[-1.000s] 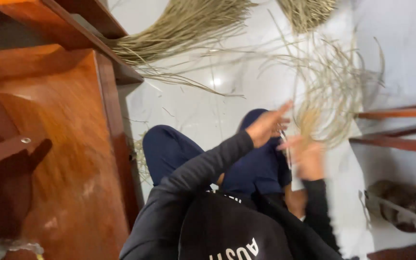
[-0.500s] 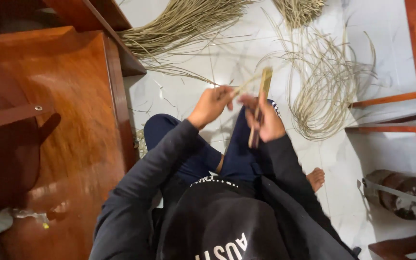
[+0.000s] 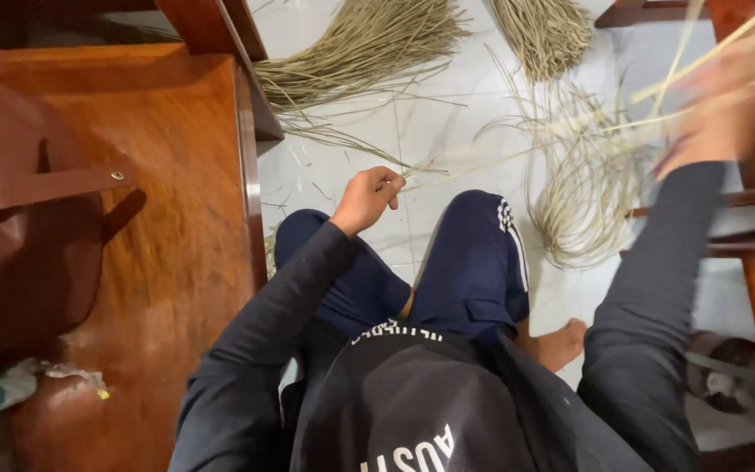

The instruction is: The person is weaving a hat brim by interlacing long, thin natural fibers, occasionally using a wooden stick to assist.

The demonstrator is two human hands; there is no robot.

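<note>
Half a second ago both hands met close together over the lap, working a flat pale strip; now they have drawn far apart, and the view has swung so more of the white floor shows.

At the left edge lies the reddish-brown polished wooden surface [image 3: 159, 227], with a small pale blue bottle [image 3: 6, 392] on it at the lower left. Near the centre, the left hand [image 3: 367, 197] is clenched, pinching one end of a long thin pale straw-coloured reed strand [image 3: 482, 166]. That strand runs from this hand rightward and upward across the floor toward the upper right of the frame. There the right hand [image 3: 716, 105] is raised and badly blurred; it seems closed around several strands, though the grip cannot be told for certain.

Bundles of dried greenish-tan reeds [image 3: 369, 44] lie on the white tiled floor [image 3: 447, 96] along the top, and a looser looped heap of the same fibres [image 3: 583, 201] lies right of centre, below the raised hand.
</note>
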